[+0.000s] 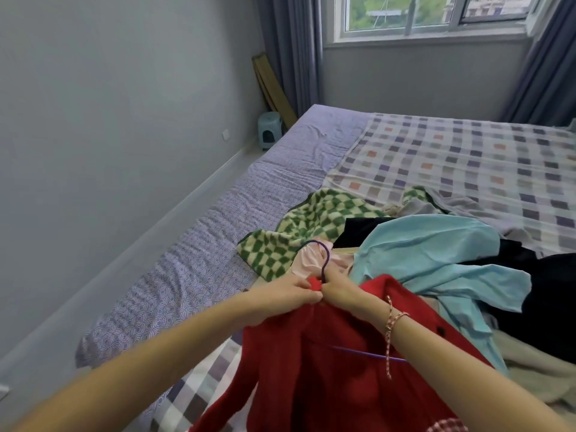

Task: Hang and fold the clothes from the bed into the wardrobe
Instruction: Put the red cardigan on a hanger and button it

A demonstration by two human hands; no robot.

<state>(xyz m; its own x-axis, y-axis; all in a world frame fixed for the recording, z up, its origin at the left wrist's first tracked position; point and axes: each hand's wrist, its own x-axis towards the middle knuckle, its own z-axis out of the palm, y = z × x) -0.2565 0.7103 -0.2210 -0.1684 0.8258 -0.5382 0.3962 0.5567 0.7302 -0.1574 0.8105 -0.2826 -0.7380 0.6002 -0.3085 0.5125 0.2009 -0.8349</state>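
Observation:
A red garment (327, 375) hangs in front of me over the near edge of the bed (436, 157). A purple hanger (324, 260) is inside it; its hook sticks up above the collar and its bar shows lower down. My left hand (280, 297) pinches the red collar on the left of the hook. My right hand (339, 291) grips the collar at the base of the hook. Behind lie a green-and-cream checked garment (299, 232), a pink piece (311, 260), a light blue garment (436, 254) and black clothes (545, 294). The wardrobe is out of view.
A grey wall (109, 135) runs along the left with a narrow floor strip beside the bed. A small blue stool (269, 129) and leaning boards (274, 88) stand in the far corner. Curtains (293, 51) frame a window (436, 14).

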